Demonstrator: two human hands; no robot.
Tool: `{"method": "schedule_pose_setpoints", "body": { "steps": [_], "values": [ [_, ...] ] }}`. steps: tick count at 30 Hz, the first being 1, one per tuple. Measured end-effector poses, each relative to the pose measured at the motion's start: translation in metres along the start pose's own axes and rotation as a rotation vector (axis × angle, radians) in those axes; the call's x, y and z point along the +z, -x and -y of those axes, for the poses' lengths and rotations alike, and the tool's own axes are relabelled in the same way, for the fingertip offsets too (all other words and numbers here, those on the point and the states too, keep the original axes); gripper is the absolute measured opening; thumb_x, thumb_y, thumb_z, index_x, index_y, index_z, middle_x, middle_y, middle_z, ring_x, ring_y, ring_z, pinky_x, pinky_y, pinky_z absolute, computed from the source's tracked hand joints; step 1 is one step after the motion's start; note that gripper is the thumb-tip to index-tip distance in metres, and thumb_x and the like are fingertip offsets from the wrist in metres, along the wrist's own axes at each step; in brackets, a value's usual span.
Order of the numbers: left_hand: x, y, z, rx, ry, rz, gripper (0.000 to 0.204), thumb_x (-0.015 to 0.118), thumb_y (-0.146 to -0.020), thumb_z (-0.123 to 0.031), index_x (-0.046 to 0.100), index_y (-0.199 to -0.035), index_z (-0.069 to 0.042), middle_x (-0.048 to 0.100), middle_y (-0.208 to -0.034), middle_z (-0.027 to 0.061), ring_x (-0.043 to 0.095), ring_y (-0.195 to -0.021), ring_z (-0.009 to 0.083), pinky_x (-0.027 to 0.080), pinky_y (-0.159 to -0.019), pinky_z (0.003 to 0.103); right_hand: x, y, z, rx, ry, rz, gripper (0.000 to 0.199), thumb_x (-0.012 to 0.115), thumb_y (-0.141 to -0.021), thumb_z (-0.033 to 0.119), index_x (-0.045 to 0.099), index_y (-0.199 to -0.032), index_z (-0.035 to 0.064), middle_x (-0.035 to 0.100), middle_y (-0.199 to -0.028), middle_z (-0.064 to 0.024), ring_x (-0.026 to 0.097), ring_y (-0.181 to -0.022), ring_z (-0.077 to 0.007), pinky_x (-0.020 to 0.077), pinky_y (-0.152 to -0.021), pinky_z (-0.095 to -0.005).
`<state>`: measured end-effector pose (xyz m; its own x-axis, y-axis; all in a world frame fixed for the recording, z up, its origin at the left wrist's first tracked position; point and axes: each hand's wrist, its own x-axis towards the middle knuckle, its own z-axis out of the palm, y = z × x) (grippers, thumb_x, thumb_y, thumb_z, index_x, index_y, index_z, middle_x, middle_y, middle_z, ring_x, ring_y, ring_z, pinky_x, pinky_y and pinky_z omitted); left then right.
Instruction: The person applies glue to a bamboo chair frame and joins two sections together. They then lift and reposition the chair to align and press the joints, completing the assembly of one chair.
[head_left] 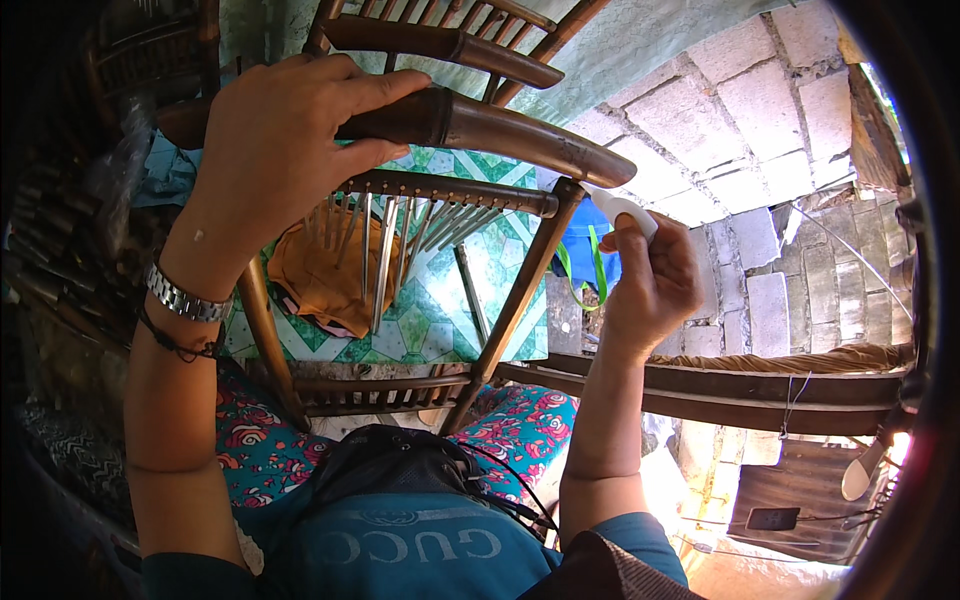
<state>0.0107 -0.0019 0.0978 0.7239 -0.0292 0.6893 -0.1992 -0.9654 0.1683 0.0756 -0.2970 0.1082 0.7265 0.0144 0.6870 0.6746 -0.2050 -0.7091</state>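
Observation:
My left hand (290, 140) is wrapped over a thick dark bamboo rail (520, 140), thumb on the near side and fingers on the far side. This rail tops a brown bamboo frame, part of a chair by its look. In my right hand (652, 275) is a small white squeeze bottle (628, 215), pinched between thumb and fingers. Its pale nozzle points up and left, close to where the rail's right end meets a slanted bamboo post (530, 275). Whether the tip touches the joint I cannot tell. Below the rail, a thinner crossbar (450, 190) bears a row of slim, shiny slats (385, 265).
An orange-brown cloth (320, 270) lies on a green tiled surface (430, 325) behind the slats. A blue bag (580, 240) with green straps sits behind the post. More bamboo furniture (450, 50) stands at the back. Concrete blocks (710, 120) and a dark bench rail (770, 390) are at right.

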Motion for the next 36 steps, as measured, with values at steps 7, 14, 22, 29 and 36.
{"method": "schedule_pose_setpoints", "body": {
  "steps": [7,14,22,29,36],
  "values": [
    [0.0015,-0.0008,0.0017,0.050,-0.024,-0.046,0.053,0.083,-0.074,-0.033,0.070,-0.125,-0.027,0.071,-0.106,0.0090,0.065,-0.081,0.0222,0.055,-0.077,0.036,-0.0021,-0.0021,-0.0021,-0.029,0.041,0.011,0.006,0.069,-0.085,-0.008,0.066,-0.091,-0.0064,0.068,-0.088,-0.0073,0.062,-0.073,-0.0068,0.0503,-0.065,-0.0197],
    [0.0030,-0.0026,0.0020,0.117,-0.033,-0.140,0.049,0.081,-0.074,-0.032,0.071,-0.121,-0.025,0.065,-0.082,0.0003,0.063,-0.073,0.0189,0.053,-0.065,0.034,0.0008,-0.0002,0.0015,0.017,0.002,-0.008,0.006,0.067,-0.086,-0.008,0.065,-0.092,-0.0081,0.067,-0.088,-0.0093,0.064,-0.072,-0.0105,0.0512,-0.066,-0.0214],
    [0.0038,-0.0019,0.0028,0.119,-0.028,-0.141,0.048,0.081,-0.075,-0.033,0.071,-0.121,-0.024,0.064,-0.081,0.0004,0.063,-0.072,0.0189,0.052,-0.064,0.033,0.0008,-0.0007,0.0014,-0.008,0.022,0.008,0.006,0.067,-0.085,-0.009,0.065,-0.091,-0.0077,0.067,-0.087,-0.0088,0.064,-0.071,-0.0100,0.0512,-0.065,-0.0217],
    [0.0047,-0.0024,0.0038,0.134,-0.040,-0.165,0.048,0.080,-0.075,-0.034,0.071,-0.121,-0.024,0.064,-0.081,0.0005,0.062,-0.071,0.0185,0.051,-0.063,0.033,0.0015,-0.0036,0.0032,0.007,0.027,-0.006,0.005,0.067,-0.084,-0.010,0.066,-0.089,-0.0070,0.067,-0.084,-0.0076,0.063,-0.068,-0.0089,0.0499,-0.062,-0.0207],
    [0.0007,0.0006,0.0018,0.020,-0.014,-0.009,0.053,0.083,-0.074,-0.032,0.069,-0.126,-0.027,0.071,-0.106,0.0086,0.066,-0.088,0.0230,0.055,-0.080,0.036,0.0026,-0.0051,0.0026,-0.049,0.053,-0.023,0.007,0.068,-0.083,-0.010,0.065,-0.088,-0.0064,0.065,-0.082,-0.0060,0.063,-0.068,-0.0084,0.0504,-0.063,-0.0210]
  ]
}}
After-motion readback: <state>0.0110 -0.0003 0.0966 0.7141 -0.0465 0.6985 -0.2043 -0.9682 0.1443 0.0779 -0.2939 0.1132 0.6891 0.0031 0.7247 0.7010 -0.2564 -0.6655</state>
